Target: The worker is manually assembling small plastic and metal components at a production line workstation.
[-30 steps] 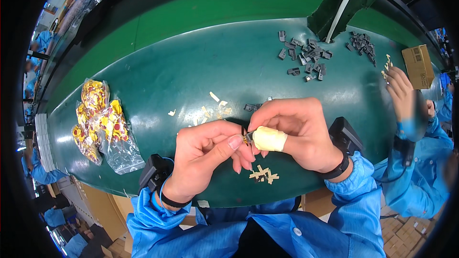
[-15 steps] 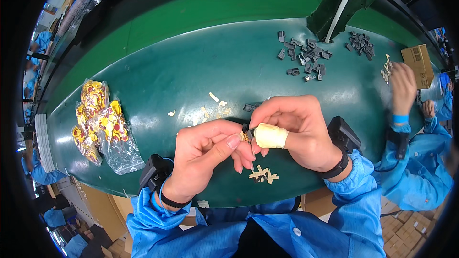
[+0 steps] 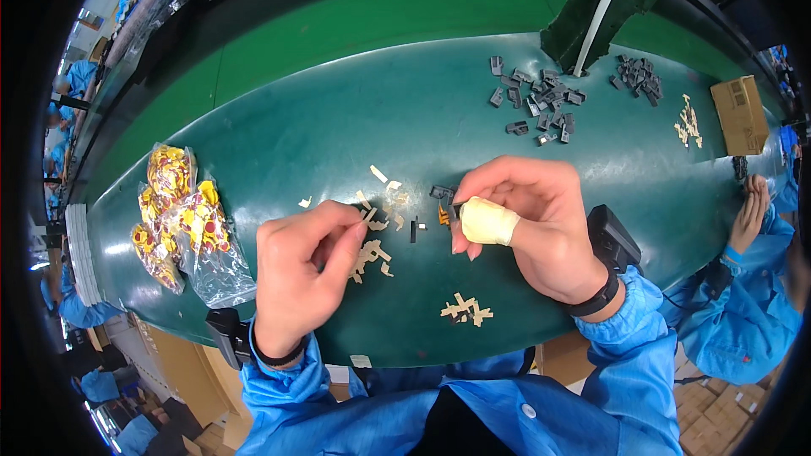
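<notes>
My right hand (image 3: 536, 224) is closed, its fingertips pinching a small dark plastic part (image 3: 457, 210) that they mostly cover. Yellowish tape (image 3: 490, 221) wraps its thumb. To the left, my left hand (image 3: 308, 262) has thumb and forefinger drawn together over short beige strips (image 3: 370, 257); what is between the tips I cannot make out. Between the hands lie a thin black piece (image 3: 413, 230), a dark grey part (image 3: 441, 192) and a small orange piece (image 3: 443, 215). Nearer me is another little heap of beige strips (image 3: 465, 311) with dark bits among them.
Clear bags of yellow and red pieces (image 3: 182, 215) lie at the left of the green table (image 3: 321, 118). Dark grey plastic parts (image 3: 549, 101) are scattered at the far right, before a post (image 3: 591, 25). A cardboard box (image 3: 739, 116) and a co-worker's hands (image 3: 750, 211) are at the right.
My left hand has moved left, away from my right hand, to the beige strips. My right hand has shifted slightly right. The co-worker's raised hand has come down nearer.
</notes>
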A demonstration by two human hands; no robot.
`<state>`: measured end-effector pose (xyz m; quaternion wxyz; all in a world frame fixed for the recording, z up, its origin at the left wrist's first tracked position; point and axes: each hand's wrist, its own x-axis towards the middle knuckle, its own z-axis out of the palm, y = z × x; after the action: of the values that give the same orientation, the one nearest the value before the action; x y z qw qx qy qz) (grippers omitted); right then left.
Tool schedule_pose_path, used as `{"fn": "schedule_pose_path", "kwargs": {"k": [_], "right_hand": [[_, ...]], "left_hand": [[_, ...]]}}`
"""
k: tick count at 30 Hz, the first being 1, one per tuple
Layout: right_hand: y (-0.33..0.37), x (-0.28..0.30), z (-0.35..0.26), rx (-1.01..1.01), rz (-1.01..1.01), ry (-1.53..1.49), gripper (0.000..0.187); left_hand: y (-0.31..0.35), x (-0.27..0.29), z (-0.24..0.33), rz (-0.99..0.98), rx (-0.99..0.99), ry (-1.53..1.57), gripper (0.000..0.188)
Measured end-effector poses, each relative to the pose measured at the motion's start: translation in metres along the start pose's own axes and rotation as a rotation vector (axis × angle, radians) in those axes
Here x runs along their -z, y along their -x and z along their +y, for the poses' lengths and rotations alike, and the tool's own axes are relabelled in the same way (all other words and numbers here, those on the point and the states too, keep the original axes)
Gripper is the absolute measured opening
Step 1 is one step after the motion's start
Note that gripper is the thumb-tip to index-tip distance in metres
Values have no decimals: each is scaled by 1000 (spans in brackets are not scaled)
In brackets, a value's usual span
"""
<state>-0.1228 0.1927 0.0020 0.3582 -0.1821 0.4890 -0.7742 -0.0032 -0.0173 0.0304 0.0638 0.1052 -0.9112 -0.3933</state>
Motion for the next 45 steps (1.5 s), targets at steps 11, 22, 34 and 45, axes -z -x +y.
{"fn": "schedule_pose_path", "kwargs": {"k": [11,22,34,45], "right_hand": [[1,-2,0,7,-46,48,13],[7,-8,3,-18,-195,90,13],[5,-9,3,317,-179,669,13],[2,-11,24,677,-61,900,18]], "left_hand": [[-2,-4,-10,78,-146,123,12],[6,-22,1,-427,252,1077,18],[11,-25,0,-388,243,959,14],[18,-31,8,-126,-168,680,10]]}}
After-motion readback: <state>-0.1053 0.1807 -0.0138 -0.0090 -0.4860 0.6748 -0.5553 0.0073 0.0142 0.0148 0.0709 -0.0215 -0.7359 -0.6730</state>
